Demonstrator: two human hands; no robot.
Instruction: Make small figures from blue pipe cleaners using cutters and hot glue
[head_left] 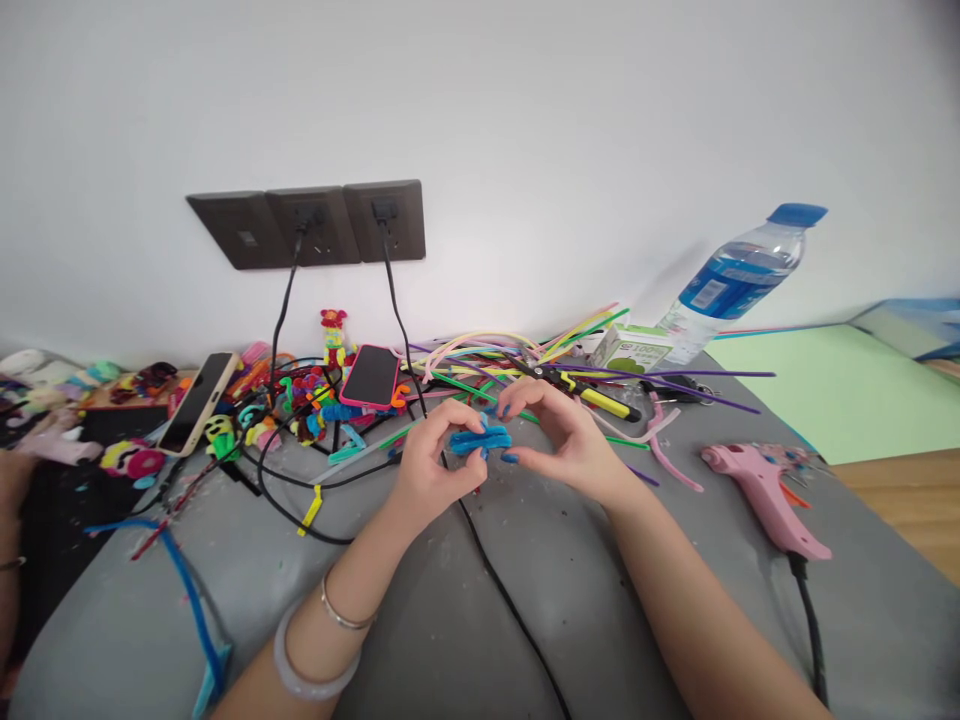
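A small bundle of bright blue pipe cleaner (480, 438), folded into close loops, is pinched between the thumb and fingers of my left hand (433, 468). My right hand (564, 440) curves around the bundle's right end, thumb and index finger apart. Its fingertips are very near the blue loops; whether they touch them I cannot tell. Both hands are above the grey table (570, 620). A long blue pipe cleaner (187, 590) lies at the left front. Behind my hands are a heap of coloured pipe cleaners (480, 350) and yellow-handled pliers (600, 398).
A pink glue gun (772, 500) lies on the right. A water bottle (739, 280) leans by the wall, near a small box (632, 348). Phones (371, 377), pipe-cleaner figures (221, 438) and black cables (502, 585) crowd the left and middle. Another person's arm (9, 560) shows far left.
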